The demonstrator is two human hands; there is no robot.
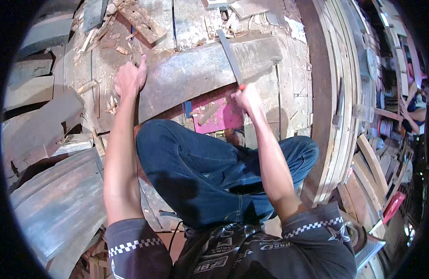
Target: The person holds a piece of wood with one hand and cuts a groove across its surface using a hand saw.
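A long, weathered wooden plank (191,76) lies slantwise across the boards in front of my bent knees. My right hand (249,100) is closed round the orange-red handle of a long flat file (229,55). Its grey metal blade crosses the right part of the plank and points away from me. At the plank's left end is my left hand (129,80), with curled fingers and the thumb stretched out forward. What those fingers hold, if anything, is hidden. Between my knees and the plank lies a bright pink sheet (219,114) with wood scraps on it.
A rough block (141,22) and many splinters lie beyond my left hand. Stacked boards (30,132) fill the left side. Long timbers (328,93) run along the right, with a hammer-like tool (338,104) on them. Another person's arm (412,116) shows at far right.
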